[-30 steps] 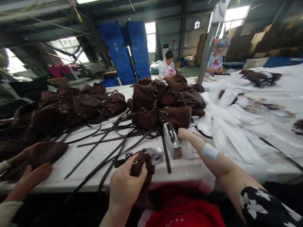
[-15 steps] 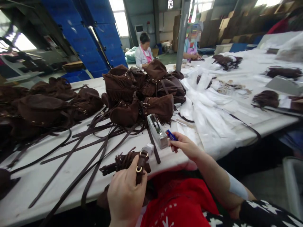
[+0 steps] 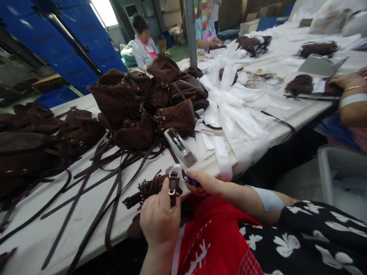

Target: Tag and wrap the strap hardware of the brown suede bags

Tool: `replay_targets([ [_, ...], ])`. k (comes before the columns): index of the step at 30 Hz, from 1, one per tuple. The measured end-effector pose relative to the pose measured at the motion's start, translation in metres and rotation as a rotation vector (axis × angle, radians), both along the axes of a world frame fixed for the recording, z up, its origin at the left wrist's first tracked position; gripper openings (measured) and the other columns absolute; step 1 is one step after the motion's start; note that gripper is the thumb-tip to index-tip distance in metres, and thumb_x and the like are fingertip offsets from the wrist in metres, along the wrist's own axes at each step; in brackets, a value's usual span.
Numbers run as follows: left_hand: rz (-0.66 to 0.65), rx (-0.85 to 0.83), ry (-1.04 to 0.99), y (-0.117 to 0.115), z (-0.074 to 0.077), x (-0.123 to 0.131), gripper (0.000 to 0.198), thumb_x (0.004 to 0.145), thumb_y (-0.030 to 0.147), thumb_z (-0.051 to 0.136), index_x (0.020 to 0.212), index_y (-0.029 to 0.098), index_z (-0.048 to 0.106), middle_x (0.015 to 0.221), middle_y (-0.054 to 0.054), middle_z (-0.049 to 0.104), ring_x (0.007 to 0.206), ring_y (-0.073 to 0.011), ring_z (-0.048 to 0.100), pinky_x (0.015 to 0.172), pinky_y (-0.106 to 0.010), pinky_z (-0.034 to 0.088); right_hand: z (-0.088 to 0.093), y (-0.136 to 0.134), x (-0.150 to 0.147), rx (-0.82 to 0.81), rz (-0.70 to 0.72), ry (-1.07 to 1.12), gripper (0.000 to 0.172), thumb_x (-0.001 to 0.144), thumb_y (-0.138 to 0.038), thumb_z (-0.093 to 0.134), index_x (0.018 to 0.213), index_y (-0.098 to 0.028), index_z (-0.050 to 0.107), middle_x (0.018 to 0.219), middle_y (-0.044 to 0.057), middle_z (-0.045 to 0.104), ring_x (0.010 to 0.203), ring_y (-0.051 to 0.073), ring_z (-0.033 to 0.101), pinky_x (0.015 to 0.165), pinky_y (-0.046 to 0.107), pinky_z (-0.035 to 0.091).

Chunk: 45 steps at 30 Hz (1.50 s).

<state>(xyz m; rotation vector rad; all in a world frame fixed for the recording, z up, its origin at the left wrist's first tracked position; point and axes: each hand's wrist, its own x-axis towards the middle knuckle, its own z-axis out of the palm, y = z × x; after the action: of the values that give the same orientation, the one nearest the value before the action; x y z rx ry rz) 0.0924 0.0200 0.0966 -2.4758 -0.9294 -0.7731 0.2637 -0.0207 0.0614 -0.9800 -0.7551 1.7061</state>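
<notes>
My left hand (image 3: 160, 219) is closed around a short dark brown strap (image 3: 172, 183) fitted with gold-coloured metal rings. Beneath and behind that strap lies a brown fringed bag piece (image 3: 147, 189), partly hidden by the hand. In the closed fingers of my right hand (image 3: 206, 183) is a small blue lighter (image 3: 191, 181), its tip close to the strap's right side. Whether a flame is lit I cannot tell. Just beyond the hands, a grey tape dispenser (image 3: 180, 148) stands on the white table (image 3: 94, 217).
A pile of brown fringed bags (image 3: 129, 103) fills the table's middle, with more bags (image 3: 31, 152) at left. Long straps (image 3: 114, 194) trail toward the front edge. White plastic sleeves (image 3: 229, 103) spread rightward. Another person's hand (image 3: 351, 81) is at far right; a pale bin (image 3: 325, 172) stands below.
My right hand has brought the lighter left and down, up to the strap. The left hand keeps its hold. The view has shifted, and another person's hand now shows at right.
</notes>
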Motion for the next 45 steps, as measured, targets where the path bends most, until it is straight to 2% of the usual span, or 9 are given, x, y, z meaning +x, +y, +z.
replay_targets([
  [5, -0.052, 0.034, 0.025, -0.005, -0.002, 0.002, 0.033, 0.089, 0.026, 0.063, 0.115, 0.007, 0.065, 0.056, 0.0, 0.058, 0.056, -0.0199, 0.056, 0.064, -0.032, 0.041, -0.003, -0.007, -0.01, -0.025, -0.075, 0.084, 0.05, 0.087, -0.059, 0.049, 0.059, -0.018, 0.042, 0.045, -0.008, 0.033, 0.037, 0.004, 0.021, 0.036, 0.02, 0.012],
  [9, -0.071, 0.033, 0.056, -0.007, -0.003, 0.002, 0.033, 0.088, 0.023, 0.064, 0.117, 0.007, 0.064, 0.056, 0.001, 0.056, 0.056, -0.0196, 0.054, 0.064, -0.032, 0.04, -0.002, -0.008, -0.008, -0.05, -0.116, 0.093, 0.045, 0.09, -0.052, 0.045, 0.061, -0.018, 0.043, 0.046, -0.008, 0.034, 0.038, 0.005, 0.022, 0.037, 0.02, 0.012],
  [15, -0.076, 0.029, 0.059, -0.008, -0.002, 0.003, 0.034, 0.088, 0.023, 0.063, 0.118, 0.007, 0.063, 0.056, 0.001, 0.055, 0.056, -0.0193, 0.053, 0.065, -0.032, 0.04, -0.001, -0.01, -0.01, -0.095, -0.075, 0.065, 0.033, 0.088, -0.044, 0.046, 0.069, -0.017, 0.047, 0.051, -0.007, 0.038, 0.039, 0.005, 0.024, 0.039, 0.02, 0.012],
  [21, -0.074, 0.029, 0.061, -0.009, -0.003, 0.002, 0.034, 0.09, 0.025, 0.062, 0.119, 0.008, 0.063, 0.055, 0.002, 0.055, 0.056, -0.0194, 0.054, 0.065, -0.032, 0.04, 0.001, -0.01, -0.01, -0.105, -0.034, 0.101, 0.032, 0.091, -0.046, 0.042, 0.079, -0.018, 0.05, 0.053, -0.008, 0.039, 0.04, 0.006, 0.021, 0.04, 0.022, 0.009],
  [27, -0.075, 0.044, 0.07, -0.009, -0.001, 0.003, 0.032, 0.091, 0.027, 0.06, 0.117, 0.008, 0.064, 0.056, 0.001, 0.057, 0.056, -0.0193, 0.056, 0.064, -0.032, 0.04, 0.003, -0.011, -0.01, -0.135, -0.015, 0.092, 0.038, 0.091, -0.049, 0.04, 0.068, -0.019, 0.045, 0.051, -0.008, 0.034, 0.038, 0.005, 0.018, 0.037, 0.021, 0.009],
  [34, -0.067, 0.036, 0.06, -0.008, 0.001, 0.002, 0.034, 0.089, 0.026, 0.062, 0.118, 0.009, 0.063, 0.056, 0.001, 0.058, 0.056, -0.0196, 0.057, 0.064, -0.032, 0.042, -0.007, -0.011, -0.011, -0.165, -0.005, 0.129, 0.049, 0.092, -0.06, 0.036, 0.067, -0.018, 0.045, 0.049, -0.008, 0.036, 0.037, 0.005, 0.02, 0.035, 0.019, 0.011],
  [37, -0.066, 0.04, 0.037, -0.007, 0.002, 0.0, 0.031, 0.088, 0.023, 0.063, 0.115, 0.008, 0.064, 0.056, 0.0, 0.059, 0.055, -0.0194, 0.058, 0.064, -0.032, 0.043, -0.013, -0.014, -0.004, -0.147, -0.072, -0.03, 0.053, 0.094, -0.06, 0.032, 0.068, -0.017, 0.048, 0.048, -0.006, 0.04, 0.036, 0.005, 0.028, 0.035, 0.018, 0.018],
  [42, -0.048, 0.05, -0.029, -0.005, -0.001, -0.002, 0.025, 0.086, 0.02, 0.065, 0.108, 0.008, 0.065, 0.064, -0.004, 0.066, 0.058, -0.0194, 0.061, 0.067, -0.033, 0.046, -0.029, -0.013, 0.03, -0.033, -0.281, -0.486, 0.017, 0.092, -0.035, 0.048, 0.087, -0.019, 0.046, 0.062, -0.005, 0.061, 0.031, 0.006, 0.042, 0.033, 0.019, 0.026],
  [45, -0.055, 0.033, -0.044, -0.004, -0.002, -0.003, 0.024, 0.087, 0.021, 0.064, 0.108, 0.008, 0.065, 0.061, -0.002, 0.064, 0.056, -0.0185, 0.061, 0.068, -0.033, 0.047, -0.038, -0.009, 0.051, -0.002, -0.337, -0.714, 0.013, 0.095, -0.029, 0.044, 0.086, -0.02, 0.045, 0.064, -0.004, 0.064, 0.032, 0.006, 0.046, 0.036, 0.018, 0.031],
])
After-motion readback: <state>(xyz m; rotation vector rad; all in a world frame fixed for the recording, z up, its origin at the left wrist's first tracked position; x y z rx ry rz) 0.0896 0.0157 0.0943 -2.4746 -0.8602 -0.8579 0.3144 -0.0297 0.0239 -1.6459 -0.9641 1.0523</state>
